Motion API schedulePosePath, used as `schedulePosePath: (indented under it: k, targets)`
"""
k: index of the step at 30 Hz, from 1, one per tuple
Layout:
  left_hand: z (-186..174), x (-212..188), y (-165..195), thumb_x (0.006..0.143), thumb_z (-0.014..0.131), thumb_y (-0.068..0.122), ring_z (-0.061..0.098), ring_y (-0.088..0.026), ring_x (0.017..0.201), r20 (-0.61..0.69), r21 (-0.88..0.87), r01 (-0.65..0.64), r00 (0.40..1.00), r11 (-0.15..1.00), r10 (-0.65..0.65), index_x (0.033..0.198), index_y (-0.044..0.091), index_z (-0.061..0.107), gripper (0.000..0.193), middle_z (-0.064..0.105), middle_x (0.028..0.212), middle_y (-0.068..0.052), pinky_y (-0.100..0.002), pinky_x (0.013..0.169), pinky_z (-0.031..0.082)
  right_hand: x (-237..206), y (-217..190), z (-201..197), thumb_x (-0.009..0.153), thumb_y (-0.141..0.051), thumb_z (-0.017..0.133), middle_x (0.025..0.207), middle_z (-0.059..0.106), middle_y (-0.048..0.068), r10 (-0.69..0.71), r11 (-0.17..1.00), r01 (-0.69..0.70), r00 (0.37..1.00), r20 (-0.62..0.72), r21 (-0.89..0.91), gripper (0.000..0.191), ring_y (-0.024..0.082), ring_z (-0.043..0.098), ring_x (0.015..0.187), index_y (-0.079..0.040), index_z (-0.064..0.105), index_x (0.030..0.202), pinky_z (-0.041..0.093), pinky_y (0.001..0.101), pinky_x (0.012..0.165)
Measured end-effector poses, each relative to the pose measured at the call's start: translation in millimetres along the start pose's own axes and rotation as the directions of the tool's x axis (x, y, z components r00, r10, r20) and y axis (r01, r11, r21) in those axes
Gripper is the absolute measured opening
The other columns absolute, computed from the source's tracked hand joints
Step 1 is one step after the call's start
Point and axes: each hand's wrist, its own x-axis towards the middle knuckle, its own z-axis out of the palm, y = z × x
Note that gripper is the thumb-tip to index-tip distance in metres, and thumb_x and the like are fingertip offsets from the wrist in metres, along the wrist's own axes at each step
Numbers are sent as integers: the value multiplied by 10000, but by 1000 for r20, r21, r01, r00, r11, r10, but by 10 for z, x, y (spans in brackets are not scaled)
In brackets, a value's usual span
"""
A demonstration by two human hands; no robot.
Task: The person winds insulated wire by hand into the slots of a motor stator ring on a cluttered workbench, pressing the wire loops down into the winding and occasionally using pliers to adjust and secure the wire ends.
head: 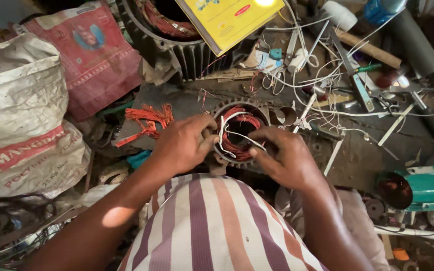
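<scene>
Both forearms come up from the bottom of the view, over a striped shirt (217, 226), and meet at a small motor stator (239, 131), a toothed metal ring wound with copper-red wire that sits on the dark, littered work surface (357, 155). The left hand (184, 143) lies knuckles-up on the stator's left edge, fingers curled inward and its thumb and fingertips pressed against the rim, gripping it. The right hand (285, 155) closes on the stator's right and lower side, fingers bent, pinching a white sleeved lead (237, 136) that loops across the copper winding (whether it pulls or only steadies the lead cannot be told). Just left of the stator, beyond the left hand, lies a loose bundle of orange-red wire (146, 120). Above the stator stands a much larger finned motor housing (177, 50), with a yellow booklet (227, 20) leaning over its top. To the stator's right a tangle of white wires (322, 75) spreads among scissors and metal tools. Farther right and lower sits a green machine part (425, 188). Well left of the stator are a pale woven sack (21, 115) and a red printed bag (94, 52).
</scene>
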Motion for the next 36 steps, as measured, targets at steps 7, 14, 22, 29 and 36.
schedulePosePath:
  k: [7, 14, 22, 29, 36]
  targets:
    - [156, 131, 15, 867, 701, 162, 685, -400, 823, -126, 177, -331, 926, 927, 355, 1119, 117, 642, 263, 702, 1062, -125, -497, 672, 544, -19, -156, 164, 863, -182, 760, 881, 741, 128, -316, 947, 303, 938, -144, -102, 143, 336, 723, 774, -68, 743, 949, 569, 416, 687]
    - [-17, 462, 140, 882, 612, 115, 699, -394, 831, 129, 258, -365, 931, 895, 342, 1104, 142, 693, 238, 732, 1004, -116, -514, 658, 547, -81, 32, 179, 838, -189, 759, 850, 715, 103, -293, 953, 282, 951, -95, -111, 121, 342, 696, 744, -93, 738, 907, 545, 436, 640]
    - [-33, 881, 437, 818, 562, 123, 723, -380, 806, 601, 470, -425, 796, 773, 72, 1260, 312, 718, 506, 736, 917, -170, -526, 684, 561, -109, 150, 175, 848, -175, 753, 866, 712, 104, -345, 938, 332, 927, -150, -103, 116, 341, 696, 763, -89, 726, 920, 553, 444, 662]
    - [1, 1116, 466, 818, 624, 218, 728, -359, 844, 735, 518, -601, 677, 608, 43, 896, 143, 793, 201, 745, 897, -162, -507, 711, 575, -75, 126, 125, 836, -149, 753, 840, 696, 108, -334, 942, 317, 918, -215, -108, 89, 341, 688, 723, -99, 736, 908, 544, 441, 620]
    - [-85, 1097, 523, 778, 632, 211, 723, -373, 786, 699, 499, -586, 707, 638, 103, 907, 195, 791, 205, 737, 819, -165, -531, 658, 556, -56, 157, 89, 770, -115, 739, 793, 669, 69, -400, 912, 379, 907, -134, -158, 51, 305, 689, 706, -130, 726, 817, 536, 447, 602]
